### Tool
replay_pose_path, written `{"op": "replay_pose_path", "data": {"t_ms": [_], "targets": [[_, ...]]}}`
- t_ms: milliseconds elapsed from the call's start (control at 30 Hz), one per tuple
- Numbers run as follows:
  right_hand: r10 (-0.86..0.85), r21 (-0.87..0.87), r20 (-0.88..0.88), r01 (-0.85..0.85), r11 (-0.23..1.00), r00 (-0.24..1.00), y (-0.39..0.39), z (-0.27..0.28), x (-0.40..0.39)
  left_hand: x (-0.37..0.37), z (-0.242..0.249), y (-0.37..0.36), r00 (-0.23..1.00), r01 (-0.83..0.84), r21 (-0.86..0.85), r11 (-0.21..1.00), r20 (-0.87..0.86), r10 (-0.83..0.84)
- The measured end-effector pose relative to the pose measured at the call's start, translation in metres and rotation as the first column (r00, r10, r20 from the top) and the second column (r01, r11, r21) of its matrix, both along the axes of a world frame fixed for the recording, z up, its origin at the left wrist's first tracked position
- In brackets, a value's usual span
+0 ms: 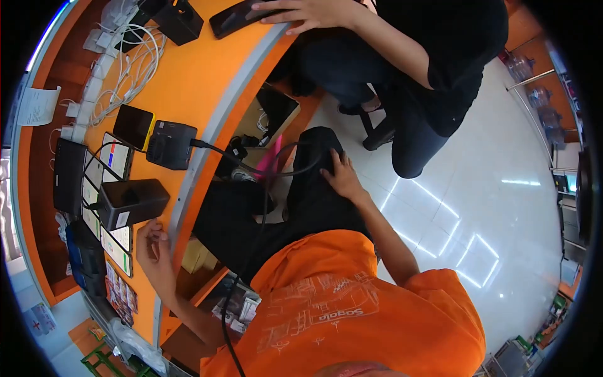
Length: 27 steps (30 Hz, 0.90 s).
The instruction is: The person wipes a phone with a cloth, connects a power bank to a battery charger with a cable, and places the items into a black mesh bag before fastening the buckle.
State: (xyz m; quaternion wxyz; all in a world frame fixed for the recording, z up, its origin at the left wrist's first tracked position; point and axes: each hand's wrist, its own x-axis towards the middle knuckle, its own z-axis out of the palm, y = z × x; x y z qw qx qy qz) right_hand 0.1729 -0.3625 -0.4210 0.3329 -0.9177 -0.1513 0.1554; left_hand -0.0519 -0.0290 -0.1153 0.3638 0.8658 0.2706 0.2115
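My left hand point(152, 248) rests on the orange tabletop point(182, 81) close to its grey edge, fingers loosely bent and holding nothing. Just beyond it lies a black glossy box point(134, 202) with a white label on its side. My right hand point(342, 177) lies on my knee, its fingers spread and empty. Past the box, a black ribbed device point(171, 145) has a thick black cable point(232, 162) plugged into it. A dark-screened phone with a yellow edge point(134, 127) is beside that device. Several phones with lit screens point(117, 156) lie in a row, partly hidden by the black box.
A co-worker's hand point(295, 14) touches a dark phone point(239, 19) at the table's far end. White charging cables point(141, 66) lie tangled near a row of power sockets point(94, 85). The black cable hangs across my lap. The co-worker's knee point(411, 157) is ahead to the right.
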Motion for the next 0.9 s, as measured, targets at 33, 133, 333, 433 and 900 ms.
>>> {"op": "replay_pose_path", "data": {"t_ms": [33, 133, 333, 433, 900], "targets": [[0.000, 0.007, 0.014, 0.000, 1.000, 1.000, 0.009, -0.009, 0.014, -0.003, 0.002, 0.001, 0.999, 0.020, 0.010, 1.000, -0.031, -0.019], [-0.047, -0.067, -0.017, 0.045, 0.997, 0.999, 0.042, -0.030, 0.058, -0.006, 0.002, 0.006, 0.994, 0.105, 0.143, 0.984, -0.046, -0.100], [0.131, -0.225, -0.249, -0.189, 0.956, 0.960, 0.113, -0.068, 0.170, 0.000, -0.012, 0.001, 1.000, 0.003, 0.338, 0.941, -0.027, 0.006], [0.330, -0.235, -0.167, -0.362, 0.902, 0.929, 0.145, -0.163, 0.216, -0.004, -0.013, 0.001, 0.995, -0.041, 0.395, 0.918, -0.071, 0.075], [0.318, -0.335, -0.075, -0.324, 0.885, 0.945, 0.262, -0.203, 0.256, -0.017, -0.022, 0.002, 0.990, -0.032, 0.644, 0.764, -0.083, 0.112]]}}
